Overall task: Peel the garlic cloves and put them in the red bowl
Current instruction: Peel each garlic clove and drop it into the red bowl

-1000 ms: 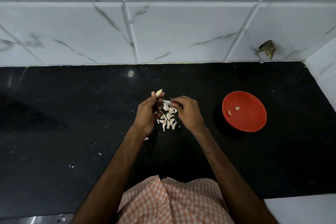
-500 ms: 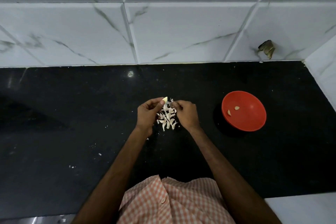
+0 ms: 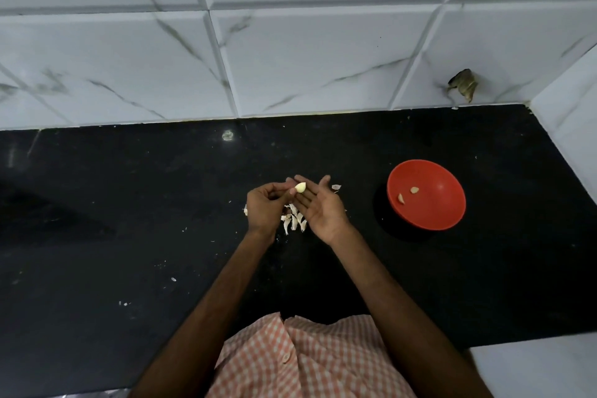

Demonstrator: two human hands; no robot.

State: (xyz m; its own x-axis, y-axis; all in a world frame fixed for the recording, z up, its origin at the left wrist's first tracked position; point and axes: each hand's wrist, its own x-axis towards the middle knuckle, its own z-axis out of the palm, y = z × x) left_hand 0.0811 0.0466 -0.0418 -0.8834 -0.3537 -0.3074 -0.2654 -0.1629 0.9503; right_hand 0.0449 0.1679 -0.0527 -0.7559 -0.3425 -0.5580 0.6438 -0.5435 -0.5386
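Change: right hand (image 3: 323,208) no longer picks at skin; now palm up, fingers (image 3: 310,191) straight, wide, holding nothing. Left hand (image 3: 263,207) pinches bare garlic clove (image 3: 300,187) over right fingertips. Peeling looks finished; next stop is red bowl (image 3: 436,213), well right on counter (image 3: 129,220).

I see a black counter (image 3: 129,203) of polished stone, slightly glossy. The wall tiles (image 3: 307,58) look like smooth marble. The red bowl (image 3: 433,210) seems smooth plastic, the garlic skins (image 3: 294,220) papery, the shirt (image 3: 307,362) woven cloth.

No legible text, labels or numbers anywhere
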